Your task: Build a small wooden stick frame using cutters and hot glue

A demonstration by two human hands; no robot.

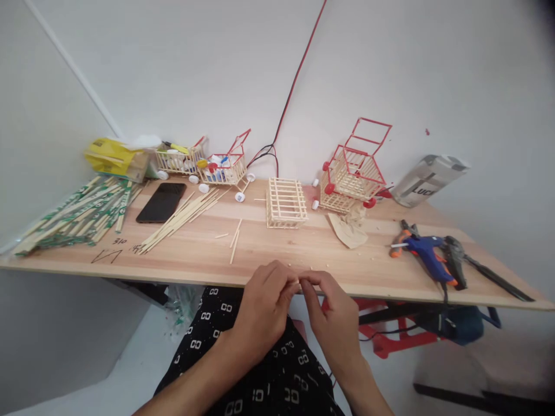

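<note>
My left hand (264, 309) and my right hand (332, 315) meet just below the table's front edge, over my lap. Both pinch a short pale wooden stick (299, 281) between their fingertips. Beyond them on the wooden table (303, 254) stands a small bare stick cage (286, 202). A loose stick (235, 240) lies in front of it.
Wrapped chopsticks (82, 214) and bare sticks (182, 216) lie at left beside a black phone (161, 202). Small stick carts (203, 162) and a red-framed cart (353, 170) stand at the back. A blue glue gun (427, 254), pliers (459, 263) and a grey box (429, 179) sit at right.
</note>
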